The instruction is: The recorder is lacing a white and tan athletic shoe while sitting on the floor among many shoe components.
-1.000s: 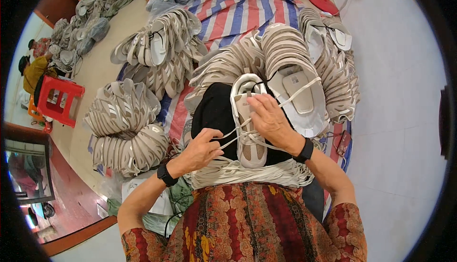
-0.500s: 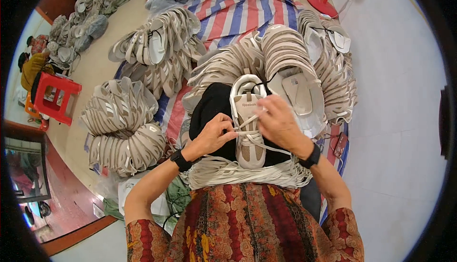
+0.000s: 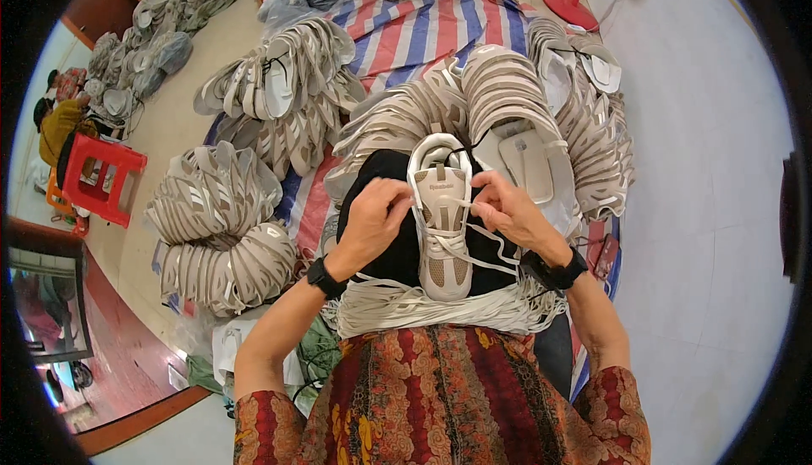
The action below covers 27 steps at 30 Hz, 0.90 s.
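A beige and white sneaker upper lies on black cloth over my lap, toe toward me. A pale shoelace crosses its tongue, threaded through the lower eyelets. My right hand pinches this shoelace beside the right eyelet edge. At the left eyelet edge, the fingers of my left hand are closed together; what lies between them is hidden. A loose end of lace trails down to the right of the upper. Below the toe, a bundle of white laces stretches across my lap.
Stacked shoe uppers curve just beyond my hands, with further stacks at the left. Striped sheeting lies underneath. A red stool and a seated person are at far left. A red stand base stands at far right.
My left hand has moved up along the upper's left edge. My right hand has shifted right and slightly down, with the lace in its fingers. The laces over the lower part lie flatter.
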{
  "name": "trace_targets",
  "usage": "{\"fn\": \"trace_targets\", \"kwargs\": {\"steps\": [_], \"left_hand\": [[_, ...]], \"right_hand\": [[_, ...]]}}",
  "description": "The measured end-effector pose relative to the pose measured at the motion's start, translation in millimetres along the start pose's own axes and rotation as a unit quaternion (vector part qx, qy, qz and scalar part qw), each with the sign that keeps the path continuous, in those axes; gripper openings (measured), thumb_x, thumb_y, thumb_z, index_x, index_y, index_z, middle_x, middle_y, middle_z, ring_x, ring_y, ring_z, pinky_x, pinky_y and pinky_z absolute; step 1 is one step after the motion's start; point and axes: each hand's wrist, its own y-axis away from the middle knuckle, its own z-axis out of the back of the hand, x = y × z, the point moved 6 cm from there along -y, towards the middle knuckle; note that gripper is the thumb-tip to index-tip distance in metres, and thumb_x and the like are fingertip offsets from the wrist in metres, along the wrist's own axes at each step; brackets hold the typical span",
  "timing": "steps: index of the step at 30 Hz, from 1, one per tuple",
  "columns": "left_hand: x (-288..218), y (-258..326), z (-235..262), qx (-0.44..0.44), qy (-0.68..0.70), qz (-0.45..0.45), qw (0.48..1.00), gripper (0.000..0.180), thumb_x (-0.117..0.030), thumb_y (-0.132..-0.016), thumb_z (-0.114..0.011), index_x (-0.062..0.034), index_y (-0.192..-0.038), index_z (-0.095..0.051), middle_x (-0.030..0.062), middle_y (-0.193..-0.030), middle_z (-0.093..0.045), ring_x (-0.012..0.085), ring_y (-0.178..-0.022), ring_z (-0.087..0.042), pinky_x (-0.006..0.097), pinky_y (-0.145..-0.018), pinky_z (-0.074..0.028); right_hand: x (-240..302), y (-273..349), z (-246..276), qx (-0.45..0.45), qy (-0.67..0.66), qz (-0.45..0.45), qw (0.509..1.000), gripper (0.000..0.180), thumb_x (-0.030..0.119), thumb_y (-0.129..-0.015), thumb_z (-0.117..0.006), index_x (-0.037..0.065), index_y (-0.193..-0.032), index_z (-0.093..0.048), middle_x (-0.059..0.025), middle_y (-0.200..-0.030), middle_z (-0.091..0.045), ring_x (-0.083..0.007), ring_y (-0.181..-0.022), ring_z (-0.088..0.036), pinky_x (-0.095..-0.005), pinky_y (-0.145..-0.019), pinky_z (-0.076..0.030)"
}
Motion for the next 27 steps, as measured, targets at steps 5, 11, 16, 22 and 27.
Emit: {"fn": "trace_targets", "kwargs": {"steps": [5, 11, 16, 22, 27], "left_hand": [[-39, -24, -32, -0.036, -0.195, -0.255, 0.946, 0.016, -0.005, -0.065, -0.067, -0.0070, -0.079, -0.060, 0.0032, -0.076, -0.053, 0.0240, -0.078, -0.050, 0.036, -0.073, -0.038], [-46, -24, -51, 0.025, -0.151, -0.246, 0.957, 0.016, -0.013, -0.061, -0.069, -0.0104, -0.072, -0.058, 0.0020, -0.076, -0.047, 0.0220, -0.082, -0.045, 0.036, -0.077, -0.035], [-54, -17, -72, 0.096, -0.166, -0.282, 0.940, 0.013, -0.013, -0.062, -0.066, -0.0088, -0.072, -0.059, 0.0033, -0.077, -0.046, 0.0223, -0.083, -0.044, 0.037, -0.079, -0.034], [-55, -18, -89, 0.157, -0.231, -0.286, 0.917, 0.007, -0.013, -0.068, -0.059, -0.0065, -0.071, -0.058, 0.0042, -0.077, -0.046, 0.0218, -0.083, -0.045, 0.036, -0.078, -0.032], [-57, -17, -93, 0.142, -0.247, -0.287, 0.915, 0.007, -0.013, -0.067, -0.059, -0.0060, -0.069, -0.057, 0.0048, -0.077, -0.046, 0.0213, -0.080, -0.045, 0.035, -0.074, -0.032]], "right_hand": [[16, -5, -3, 0.062, 0.201, 0.175, 0.962, 0.037, 0.012, -0.073, -0.065, 0.008, -0.106, -0.049, -0.0122, -0.076, -0.056, -0.0294, -0.070, -0.057, -0.0375, -0.062, -0.044], [4, -4, -1, 0.040, 0.342, 0.252, 0.904, 0.041, 0.019, -0.065, -0.071, 0.013, -0.100, -0.050, -0.0081, -0.079, -0.052, -0.0312, -0.069, -0.056, -0.0405, -0.058, -0.045], [-13, 2, 1, -0.023, 0.352, 0.281, 0.893, 0.036, 0.025, -0.067, -0.069, 0.012, -0.094, -0.049, -0.0051, -0.077, -0.053, -0.0275, -0.064, -0.055, -0.0373, -0.053, -0.043], [-12, 6, 8, -0.024, 0.342, 0.330, 0.880, 0.035, 0.023, -0.067, -0.068, 0.008, -0.091, -0.047, -0.0072, -0.075, -0.051, -0.0274, -0.065, -0.057, -0.0368, -0.052, -0.045], [-9, 4, 6, -0.010, 0.380, 0.351, 0.856, 0.034, 0.022, -0.066, -0.067, 0.008, -0.088, -0.046, -0.0073, -0.074, -0.049, -0.0266, -0.063, -0.057, -0.0368, -0.052, -0.044]]}}
